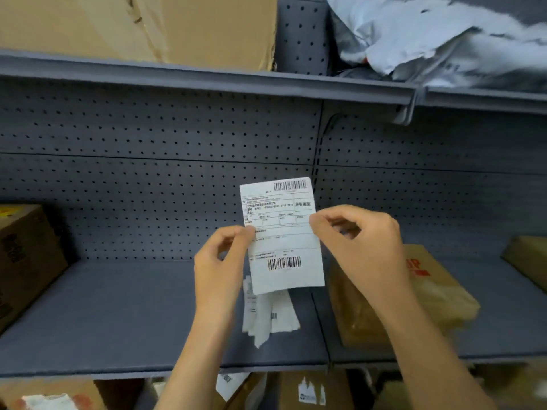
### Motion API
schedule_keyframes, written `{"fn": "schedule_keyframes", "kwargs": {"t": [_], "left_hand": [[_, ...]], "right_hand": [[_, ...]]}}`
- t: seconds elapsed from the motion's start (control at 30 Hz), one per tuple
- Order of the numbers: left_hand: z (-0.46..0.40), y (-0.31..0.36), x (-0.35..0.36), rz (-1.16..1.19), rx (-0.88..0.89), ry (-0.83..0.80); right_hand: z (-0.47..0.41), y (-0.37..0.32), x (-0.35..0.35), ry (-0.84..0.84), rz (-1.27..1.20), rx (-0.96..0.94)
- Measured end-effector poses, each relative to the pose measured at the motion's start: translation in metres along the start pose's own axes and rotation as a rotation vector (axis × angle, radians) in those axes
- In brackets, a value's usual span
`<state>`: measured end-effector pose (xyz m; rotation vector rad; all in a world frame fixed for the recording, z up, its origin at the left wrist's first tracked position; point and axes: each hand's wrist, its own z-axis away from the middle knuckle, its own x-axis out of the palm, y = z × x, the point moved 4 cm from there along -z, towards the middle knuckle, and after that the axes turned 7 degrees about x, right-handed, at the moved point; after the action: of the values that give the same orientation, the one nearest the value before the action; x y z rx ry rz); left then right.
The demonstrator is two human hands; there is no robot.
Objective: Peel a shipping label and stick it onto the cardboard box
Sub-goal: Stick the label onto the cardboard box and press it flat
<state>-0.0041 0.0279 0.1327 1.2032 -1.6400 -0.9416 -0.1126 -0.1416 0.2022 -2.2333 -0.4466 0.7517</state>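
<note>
A white shipping label (pixel 282 235) with two barcodes is held upright in front of the grey shelf. My left hand (pixel 220 261) pinches its left edge near the middle. My right hand (pixel 359 241) pinches its right edge at about the same height. A flat cardboard box (pixel 438 294) with red print lies on the shelf, just right of and behind my right hand. Whether the backing has come away from the label cannot be made out.
More white label sheets (pixel 270 315) lie on the grey shelf (pixel 118 315) below the held label. A brown box (pixel 26 255) stands at the left, another box (pixel 529 258) at the far right. Cardboard (pixel 148 28) and grey mailer bags (pixel 444 39) fill the shelf above.
</note>
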Motion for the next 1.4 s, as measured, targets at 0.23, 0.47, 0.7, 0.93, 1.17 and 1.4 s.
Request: {"fn": "schedule_keyframes", "kwargs": {"t": [0.23, 0.47, 0.7, 0.93, 1.17, 1.4], "left_hand": [[0.021, -0.003, 0.088, 0.063, -0.06, -0.166], [0.036, -0.009, 0.165, -0.085, 0.046, -0.186], [0.037, -0.04, 0.198, -0.257, -0.028, -0.13], [0.039, -0.059, 0.216, -0.505, -0.075, -0.155], [0.042, -0.068, 0.223, -0.649, -0.123, -0.208], [0.04, -0.083, 0.22, -0.756, -0.183, -0.239]], "right_hand": [[-0.009, 0.049, -0.079, 0.064, 0.066, 0.196], [-0.033, 0.109, -0.137, 0.078, 0.09, 0.23], [-0.054, 0.174, -0.147, -0.045, 0.153, 0.239], [-0.062, 0.21, -0.146, -0.085, 0.191, 0.337], [-0.058, 0.229, -0.136, -0.103, 0.297, 0.396], [-0.05, 0.239, -0.124, -0.114, 0.399, 0.412]]}}
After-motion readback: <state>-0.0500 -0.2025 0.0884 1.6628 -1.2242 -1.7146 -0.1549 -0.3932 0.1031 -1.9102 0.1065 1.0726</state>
